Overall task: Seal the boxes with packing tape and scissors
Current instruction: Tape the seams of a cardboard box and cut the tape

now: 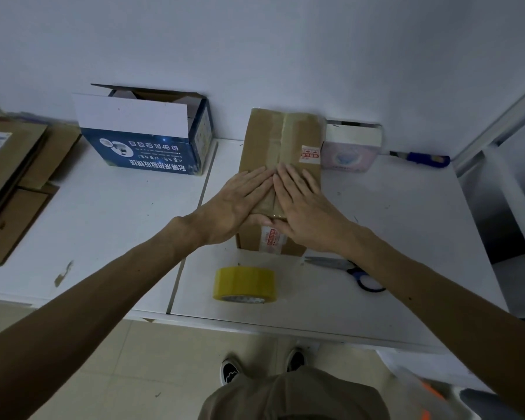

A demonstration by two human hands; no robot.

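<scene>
A brown cardboard box point(281, 140) with closed flaps and tape along its middle seam stands on the white table point(103, 213). My left hand point(240, 201) and my right hand point(303, 204) lie flat on its top near the front edge, fingers spread, either side of the seam. A yellow roll of packing tape point(244, 284) rests on the table just in front of the box. Blue-handled scissors point(349, 271) lie to the right of the roll, partly under my right forearm.
A blue and white box point(146, 140) with open flaps stands at the back left. A small pink box point(350, 147) sits right of the brown box, with a blue-handled knife point(422, 159) beyond it. Flattened cardboard point(9, 177) lies at the far left.
</scene>
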